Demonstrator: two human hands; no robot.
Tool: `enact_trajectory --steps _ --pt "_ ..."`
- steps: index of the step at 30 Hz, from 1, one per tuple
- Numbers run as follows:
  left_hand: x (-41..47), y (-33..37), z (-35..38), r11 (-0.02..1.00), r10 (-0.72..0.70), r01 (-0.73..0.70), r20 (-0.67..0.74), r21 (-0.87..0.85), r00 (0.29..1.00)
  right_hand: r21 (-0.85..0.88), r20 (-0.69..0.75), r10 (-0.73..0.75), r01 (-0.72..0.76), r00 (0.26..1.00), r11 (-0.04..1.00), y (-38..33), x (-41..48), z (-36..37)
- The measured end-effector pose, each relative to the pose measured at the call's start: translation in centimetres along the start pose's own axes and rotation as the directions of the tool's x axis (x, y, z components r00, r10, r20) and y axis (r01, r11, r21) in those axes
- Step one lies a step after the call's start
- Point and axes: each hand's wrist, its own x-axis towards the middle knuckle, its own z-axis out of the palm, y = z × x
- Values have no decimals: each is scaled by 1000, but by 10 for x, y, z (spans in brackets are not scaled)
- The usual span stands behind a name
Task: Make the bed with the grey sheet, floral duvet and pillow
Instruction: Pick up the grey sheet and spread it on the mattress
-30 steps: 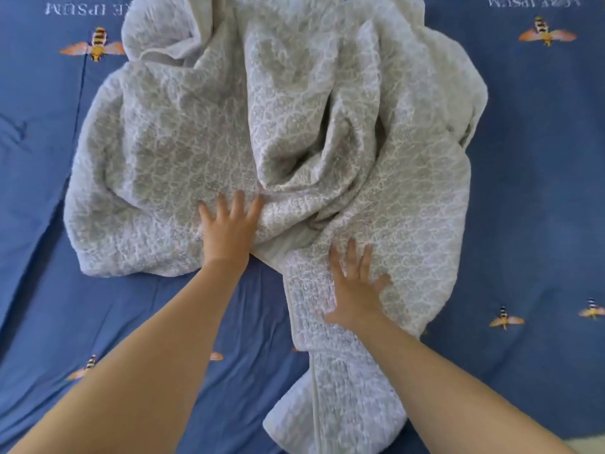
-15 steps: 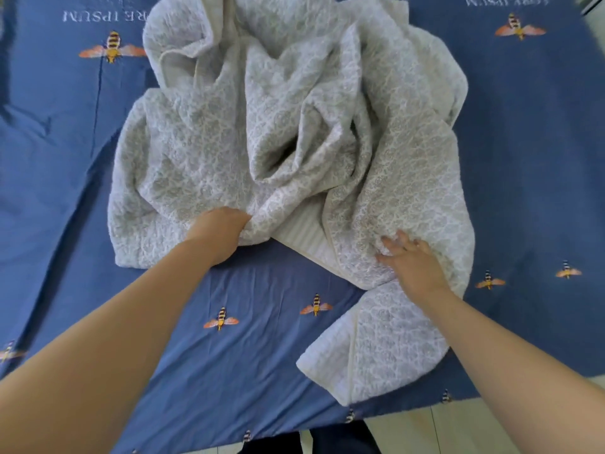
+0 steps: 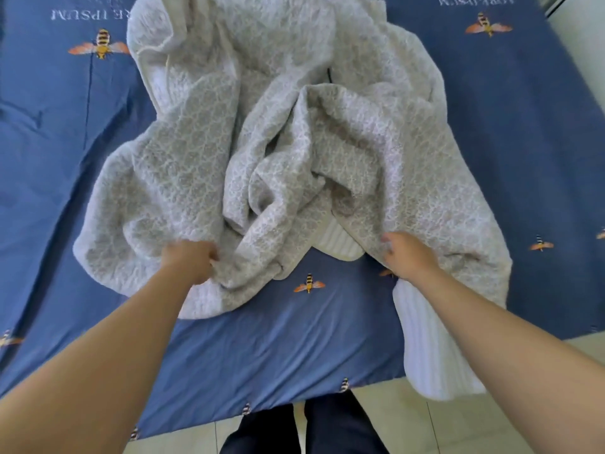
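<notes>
A blue bee-print sheet (image 3: pixel 278 348) is covering the bed across nearly the whole frame. The grey-white quilted duvet (image 3: pixel 183 178) is lying crumpled on it at centre. Its long axis is running from the top centre down to the lower right, where a tail with a striped white underside is hanging over the near edge. The left hand (image 3: pixel 191 262) is gripping a fold at the heap's lower left, fingers clamped into the cloth. The right hand (image 3: pixel 411 257) is touching the lower right edge; its blurred fingers are not showing whether they are pinching. Dark trousers (image 3: pixel 311 430) are showing at the bottom centre.
</notes>
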Motion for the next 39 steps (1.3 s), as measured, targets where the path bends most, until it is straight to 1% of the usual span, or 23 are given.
enact_trajectory --steps 1,2,3,4,5,7,9,11,13,15,16,17,19,20,22,24,26,29,31,32,35,36,39 --pt "-10 1 10 982 -87 38 -262 -185 961 91 -9 -41 42 999 995 -15 3 8" --pt "-19 4 21 920 -230 35 -466 -390 854 137 -13 -75 76 997 988 -29 8 16" --pt "-31 11 31 826 -380 0 -557 -563 739 154 -12 -110 110 994 982 -42 12 23" --pt "-40 18 44 746 -477 -38 -574 -664 665 156 -3 -148 147 989 977 -52 15 29" --pt "-49 29 58 716 -508 -59 -577 -696 640 147 3 -186 184 983 972 -64 17 35" --pt "-63 50 87 753 -442 -95 -608 -651 660 74 -16 -272 272 962 959 -80 19 46" --pt "-65 55 114 730 -449 -98 -583 -676 677 -116 -36 -403 397 914 910 -100 19 59" --pt "-58 47 126 583 -576 -67 -471 -809 668 -287 8 -497 478 868 830 -120 16 72" --pt "-50 33 120 391 -735 -50 -344 -919 585 -405 121 -480 485 869 775 -137 16 83" --pt "-35 15 121 124 -874 8 -105 -992 475 -519 205 -387 435 899 735 -147 21 93" --pt "-24 4 125 -36 -892 77 67 -996 447 -542 185 -367 406 912 736 -150 23 95" --pt "-16 -7 131 -185 -857 167 243 -968 454 -502 136 -360 377 923 778 -152 27 95" --pt "-8 -22 144 -447 -642 304 538 -842 546 -230 46 -306 308 951 923 -155 28 91" --pt "-6 -25 147 -546 -542 309 610 -779 579 -121 77 -261 269 962 956 -156 25 90" --pt "-4 -32 147 -637 -450 273 634 -721 629 -62 184 -221 236 958 970 -158 14 91" --pt "-6 -38 136 -666 -301 306 620 -681 725 -106 281 -191 228 941 968 -159 -1 98" --pt "-7 -45 132 -627 -160 373 581 -684 798 -168 364 -206 282 908 945 -154 -19 114" --pt "-20 -68 142 -601 -229 301 521 -740 823 -298 498 -209 392 842 870 -148 -49 136" --pt "-35 -89 159 -598 -346 204 480 -775 806 -296 577 -172 401 798 867 -147 -66 151" --pt "-45 -101 167 -558 -423 161 446 -814 789 -265 612 -159 390 775 882 -149 -74 158" --pt "-79 -136 189 -333 -619 110 305 -937 724 -83 654 -209 344 727 935 -165 -97 175" --pt "-91 -145 190 -275 -662 98 262 -956 702 -14 634 -248 333 732 943 -170 -107 178" --pt "-122 -172 193 -203 -755 70 202 -977 624 102 504 -372 374 780 922 -183 -129 179"
